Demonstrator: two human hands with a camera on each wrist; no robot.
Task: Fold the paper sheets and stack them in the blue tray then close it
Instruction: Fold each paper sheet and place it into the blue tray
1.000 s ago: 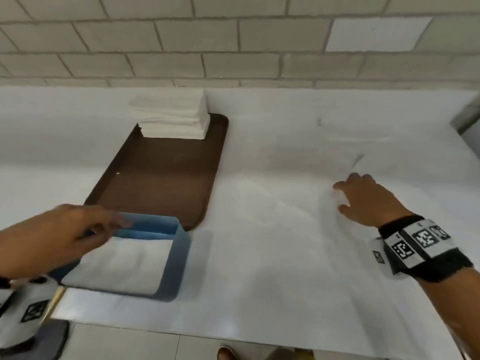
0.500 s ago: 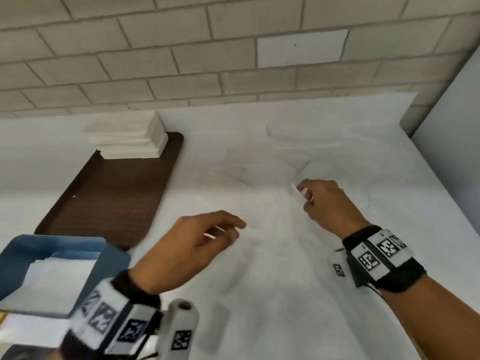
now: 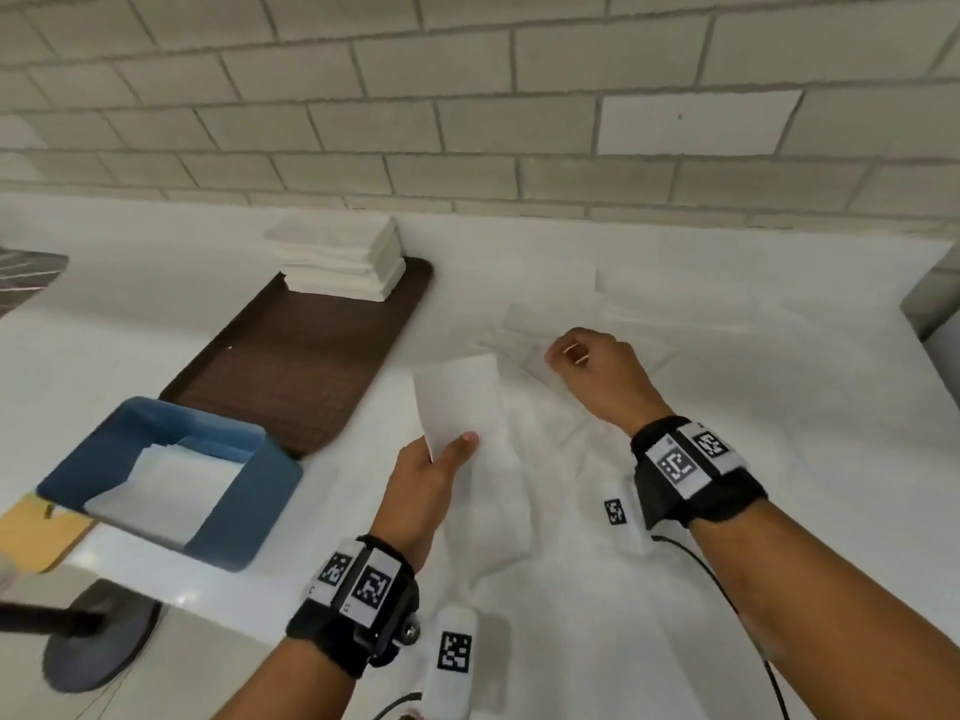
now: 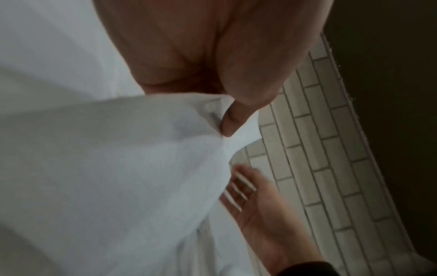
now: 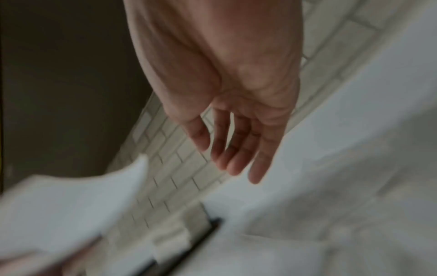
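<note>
Right now, a white paper sheet (image 3: 457, 397) is pinched at its near corner between the thumb and fingers of the left hand (image 3: 423, 478), and it is lifted up off the white table (image 3: 779, 459). From the left wrist view, the thumb (image 4: 232, 119) is seen pressed into the sheet (image 4: 118, 158), which is bent and hangs low. The right hand (image 3: 597, 371) is held a little farther back and to the right, above more loose sheets (image 3: 550, 314) that are spread flat on the table. In the head view its fingers look a bit curled, but in the right wrist view the fingers (image 5: 234, 149) are seen hanging straight and loose, with nothing held in them, so this hand is taken to be released. The blue tray (image 3: 254, 491) is set near the front edge of the table, to the left of the left hand and well apart from it. Its top is uncovered, and some white folded paper (image 3: 166, 485) is already laid inside it. A brown tray (image 3: 291, 366) is placed just behind the blue tray, and a stack of white paper (image 3: 343, 262) is piled on its far end, close to the brick wall (image 3: 467, 122).
</note>
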